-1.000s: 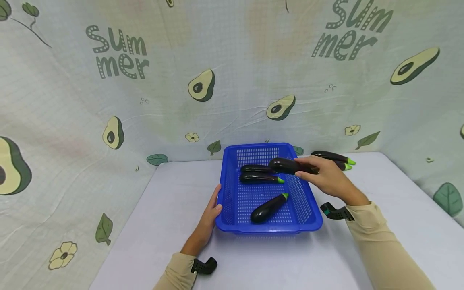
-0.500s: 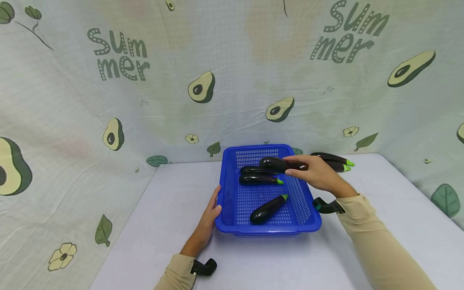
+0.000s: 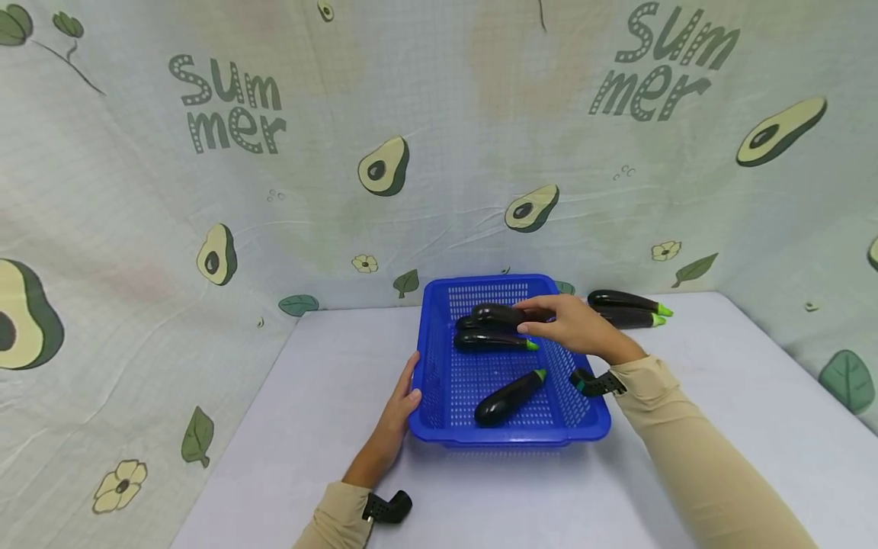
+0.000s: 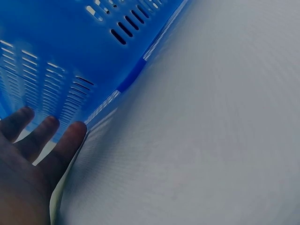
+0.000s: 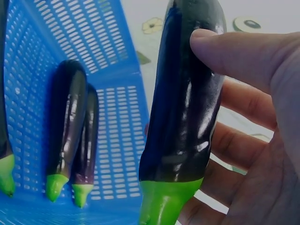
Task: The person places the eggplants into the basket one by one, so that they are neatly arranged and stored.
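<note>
My right hand (image 3: 576, 328) grips a dark, glossy eggplant (image 5: 183, 108) between thumb and fingers, above the far part of a blue plastic basket (image 3: 504, 435). The green stem end of this eggplant points down in the right wrist view. Below it in the basket two more eggplants lie side by side, the nearer eggplant (image 3: 490, 340) in plain sight and the farther one (image 5: 88, 140) partly covered in the head view. Another eggplant (image 3: 507, 398) lies slantwise near the basket's front. At the basket's left side my left hand (image 3: 391, 419) rests with extended fingertips against the perforated outer wall.
Two eggplants (image 3: 627, 300) lie on the white table (image 3: 343, 366) behind the right hand, to the right of the basket. A printed cloth (image 3: 302, 213) hangs behind and around the table.
My right hand has moved left and slightly lower with the eggplant, farther over the basket and above the two eggplants lying there. The left hand stays at the basket's side.
</note>
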`<state>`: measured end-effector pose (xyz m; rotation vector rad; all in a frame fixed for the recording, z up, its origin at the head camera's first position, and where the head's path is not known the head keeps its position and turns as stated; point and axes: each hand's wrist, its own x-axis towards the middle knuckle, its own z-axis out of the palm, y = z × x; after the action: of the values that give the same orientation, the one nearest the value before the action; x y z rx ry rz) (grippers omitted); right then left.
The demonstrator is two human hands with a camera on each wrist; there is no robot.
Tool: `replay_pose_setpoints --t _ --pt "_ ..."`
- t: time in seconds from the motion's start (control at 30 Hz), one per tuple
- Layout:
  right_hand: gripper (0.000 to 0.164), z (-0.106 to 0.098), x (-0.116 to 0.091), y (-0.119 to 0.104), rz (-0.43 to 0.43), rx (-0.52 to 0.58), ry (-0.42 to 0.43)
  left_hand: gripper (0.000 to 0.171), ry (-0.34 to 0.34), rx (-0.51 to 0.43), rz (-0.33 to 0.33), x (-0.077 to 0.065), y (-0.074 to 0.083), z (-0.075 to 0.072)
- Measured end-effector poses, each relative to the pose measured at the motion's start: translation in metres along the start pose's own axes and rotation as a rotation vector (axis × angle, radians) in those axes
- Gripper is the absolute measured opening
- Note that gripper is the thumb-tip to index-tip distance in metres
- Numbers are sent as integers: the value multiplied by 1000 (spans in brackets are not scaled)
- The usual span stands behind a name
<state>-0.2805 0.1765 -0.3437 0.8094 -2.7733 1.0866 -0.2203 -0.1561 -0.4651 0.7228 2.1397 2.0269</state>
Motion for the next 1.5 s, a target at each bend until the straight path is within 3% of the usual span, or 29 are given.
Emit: replay_pose_setpoints --t 0.6,0.83,1.23,1.5 --pt "43 20 14 -1 64 28 -92 57 7 7 2 1 -1 -1" --pt "42 23 21 4 18 -5 -103 58 3 16 8 2 1 -2" --pt "41 29 24 4 -13 -41 -129 61 -33 15 -25 -4 33 4" --pt "39 30 28 3 -7 -55 -137 58 0 21 -17 0 7 1"
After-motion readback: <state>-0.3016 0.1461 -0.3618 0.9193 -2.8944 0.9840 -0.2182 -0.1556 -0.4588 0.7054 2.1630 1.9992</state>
